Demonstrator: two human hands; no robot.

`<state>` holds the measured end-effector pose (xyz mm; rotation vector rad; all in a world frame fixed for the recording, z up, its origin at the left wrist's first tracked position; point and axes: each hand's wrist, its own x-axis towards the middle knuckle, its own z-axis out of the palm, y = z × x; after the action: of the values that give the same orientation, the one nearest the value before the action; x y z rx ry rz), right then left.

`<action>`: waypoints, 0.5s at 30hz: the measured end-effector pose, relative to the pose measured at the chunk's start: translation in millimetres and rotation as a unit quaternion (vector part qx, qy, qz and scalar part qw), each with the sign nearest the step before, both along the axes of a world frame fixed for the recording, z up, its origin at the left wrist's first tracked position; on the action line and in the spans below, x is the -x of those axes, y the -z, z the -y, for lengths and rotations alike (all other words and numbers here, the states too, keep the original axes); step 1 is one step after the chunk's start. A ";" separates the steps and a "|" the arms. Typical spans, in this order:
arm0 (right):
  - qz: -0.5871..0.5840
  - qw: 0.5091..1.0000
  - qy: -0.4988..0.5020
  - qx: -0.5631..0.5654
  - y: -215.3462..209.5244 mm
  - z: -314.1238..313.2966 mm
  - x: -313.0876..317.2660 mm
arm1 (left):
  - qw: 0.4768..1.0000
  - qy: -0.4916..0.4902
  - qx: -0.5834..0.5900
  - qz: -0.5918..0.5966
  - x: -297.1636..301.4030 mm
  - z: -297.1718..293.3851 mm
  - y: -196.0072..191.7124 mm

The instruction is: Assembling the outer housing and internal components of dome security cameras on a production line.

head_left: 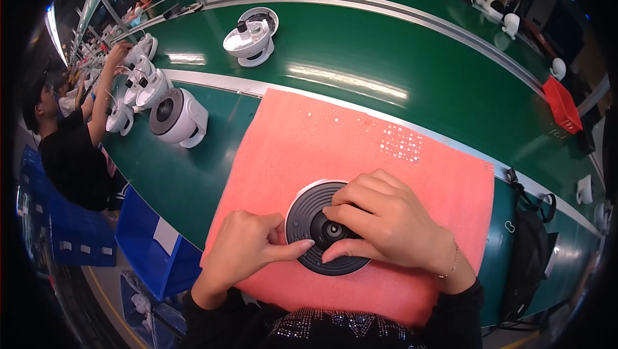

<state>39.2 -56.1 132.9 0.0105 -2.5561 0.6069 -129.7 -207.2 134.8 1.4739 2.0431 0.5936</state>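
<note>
A round dark grey disc [320, 263] with concentric ribs, a black centre hub [334, 229] and a white rim lies on a salmon-pink foam mat [257, 156] in front of me. My left hand [251, 246] grips the disc's left side, its thumb pressed on the ribbed face near the hub and its other fingers curled at the rim. From the right, my right hand [386, 220] reaches over the disc; its thumb and fingers close around the hub. The underside of the disc is hidden.
Small shiny screws [400, 143] sit in rows on the mat's far part. Left stands a white unit [183, 117] with a similar ribbed face. White housings [250, 40] rest on the green bench. A person [71, 137] works at far left; a black bag [528, 252] lies right.
</note>
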 end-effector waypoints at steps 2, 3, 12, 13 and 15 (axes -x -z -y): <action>0.017 0.996 -0.055 0.069 0.1 3.4 -1.1 | 1.000 0.003 0.008 -0.001 0.4 0.6 -1.1; 0.028 0.993 -0.098 0.054 -2.7 2.6 -4.4 | 1.000 0.012 -0.004 -0.020 1.0 -0.2 -0.4; 0.021 0.990 0.019 0.141 -0.2 -3.4 1.7 | 0.997 0.053 0.018 -0.057 10.4 -2.0 3.4; 0.045 0.989 0.022 0.136 0.2 -3.5 1.1 | 0.997 0.051 0.031 -0.041 11.7 -2.5 4.2; 0.069 0.989 0.026 0.131 0.0 -2.6 0.6 | 0.998 0.049 0.029 -0.032 12.0 -2.5 4.9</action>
<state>38.6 -53.5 132.9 -0.1953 -2.5787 0.9478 -141.7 -204.7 129.9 1.5663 2.0056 0.4493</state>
